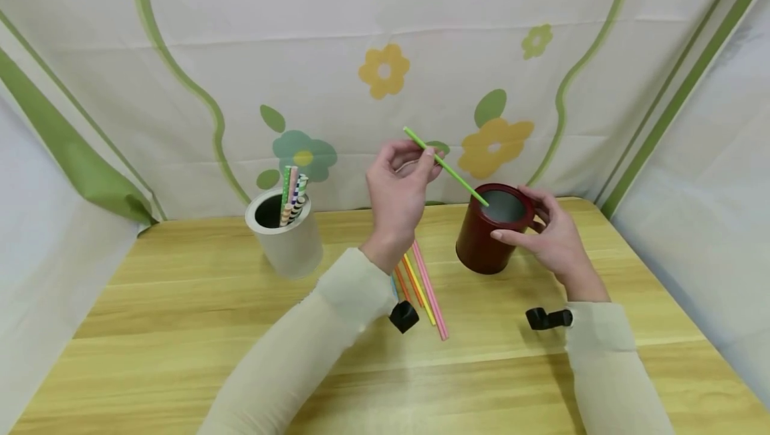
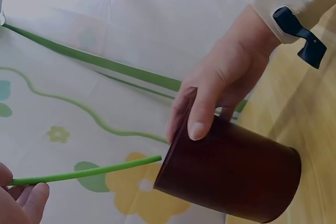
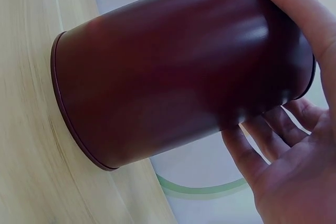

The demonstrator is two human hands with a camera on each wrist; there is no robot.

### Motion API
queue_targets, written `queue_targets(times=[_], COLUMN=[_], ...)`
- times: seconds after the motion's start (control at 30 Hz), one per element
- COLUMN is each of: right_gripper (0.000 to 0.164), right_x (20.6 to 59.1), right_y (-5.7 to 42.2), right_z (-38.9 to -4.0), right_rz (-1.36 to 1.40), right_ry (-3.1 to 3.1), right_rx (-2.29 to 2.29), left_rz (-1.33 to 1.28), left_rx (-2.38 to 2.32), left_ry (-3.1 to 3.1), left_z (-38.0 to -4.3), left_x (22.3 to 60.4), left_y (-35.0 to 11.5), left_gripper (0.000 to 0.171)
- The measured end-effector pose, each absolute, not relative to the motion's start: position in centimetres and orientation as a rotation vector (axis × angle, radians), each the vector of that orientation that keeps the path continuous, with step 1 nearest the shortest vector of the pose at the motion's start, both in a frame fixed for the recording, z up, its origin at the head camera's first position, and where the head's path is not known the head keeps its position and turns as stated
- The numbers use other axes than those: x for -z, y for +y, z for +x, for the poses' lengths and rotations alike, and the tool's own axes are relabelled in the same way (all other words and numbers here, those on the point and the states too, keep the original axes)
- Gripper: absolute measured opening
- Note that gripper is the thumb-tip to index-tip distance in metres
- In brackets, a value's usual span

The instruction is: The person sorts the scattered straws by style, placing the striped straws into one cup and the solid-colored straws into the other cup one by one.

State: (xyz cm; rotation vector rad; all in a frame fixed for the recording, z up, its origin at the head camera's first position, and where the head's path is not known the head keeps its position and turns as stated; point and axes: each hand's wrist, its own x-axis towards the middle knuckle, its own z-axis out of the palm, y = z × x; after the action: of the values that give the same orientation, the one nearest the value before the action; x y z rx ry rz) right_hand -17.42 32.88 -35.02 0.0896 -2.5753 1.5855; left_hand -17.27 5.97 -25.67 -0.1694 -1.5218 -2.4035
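Note:
My left hand (image 1: pixel 397 198) pinches a plain green straw (image 1: pixel 454 173) between thumb and fingers. The straw slants down to the right, and its lower end overlaps the mouth of a dark red cylindrical cup (image 1: pixel 484 241) in the head view. From the left wrist, the straw's tip (image 2: pixel 152 159) shows just outside the cup's rim. My right hand (image 1: pixel 556 238) grips that cup near its top, thumb on the near side and fingers round the far side. The cup stands on the table, its grey inside visible from the head.
At the left stands a white cup (image 1: pixel 293 248) holding several patterned straws (image 1: pixel 287 198). Loose pink, yellow, orange and blue straws (image 1: pixel 428 288) lie on the wooden table (image 1: pixel 481 381), partly under my left wrist. A flowered curtain (image 1: pixel 301 87) hangs behind the table.

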Motion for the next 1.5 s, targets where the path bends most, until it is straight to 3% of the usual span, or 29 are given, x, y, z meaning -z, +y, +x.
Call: queue_targets(times=[1.03, 1.5], right_gripper=[0.099, 0.100], right_x=[35.2, 35.5], right_y=[32.5, 33.0], right_z=[-17.8, -17.7], right_rz=[0.102, 0.128], right_ry=[-2.556, -2.551], right_rx=[-1.602, -1.592], left_rz=[-0.088, -0.129], left_rx=[2.396, 2.306], left_ry=[-1.963, -2.037], left_z=[-17.8, -18.3], left_x=[30.9, 31.5], left_y=[9.4, 10.0], left_gripper=[0.011, 0.011])
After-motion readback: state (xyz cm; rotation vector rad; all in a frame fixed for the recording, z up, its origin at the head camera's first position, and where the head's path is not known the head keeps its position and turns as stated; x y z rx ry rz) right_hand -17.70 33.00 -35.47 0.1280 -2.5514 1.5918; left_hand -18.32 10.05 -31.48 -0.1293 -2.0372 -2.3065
